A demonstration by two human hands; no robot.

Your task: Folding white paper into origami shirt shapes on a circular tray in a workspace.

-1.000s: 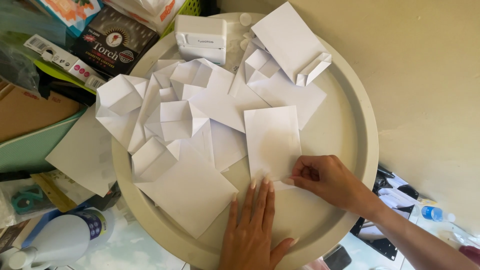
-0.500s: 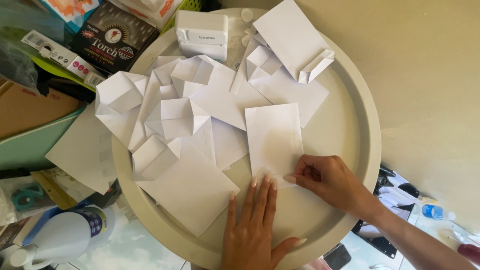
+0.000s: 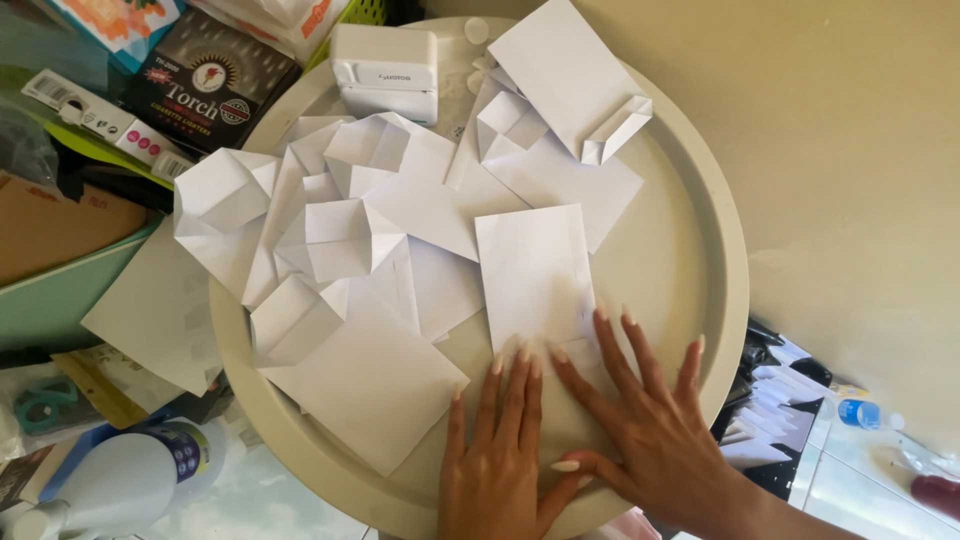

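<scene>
A round cream tray table (image 3: 690, 240) carries many white paper sheets, some folded. A folded rectangular sheet (image 3: 532, 270) lies near its front right. My left hand (image 3: 495, 450) rests flat on the tray, fingertips at that sheet's lower edge. My right hand (image 3: 645, 420) lies flat beside it with fingers spread, its fingertips pressing the sheet's lower right corner. Neither hand holds anything. A larger flat sheet (image 3: 365, 385) lies to the left of my hands. Several folded paper shapes (image 3: 335, 235) are piled at the tray's middle and back.
A small white box-shaped device (image 3: 385, 70) sits at the tray's back. A dark printed box (image 3: 205, 90), a brown carton (image 3: 45, 225), a teal container edge (image 3: 60, 300) and a white spray bottle (image 3: 120, 480) crowd the left. A beige wall (image 3: 860, 150) is on the right.
My right hand has opened from pinching the sheet's lower right corner and now lies flat with fingers spread. My left hand has shifted slightly right, beside it.
</scene>
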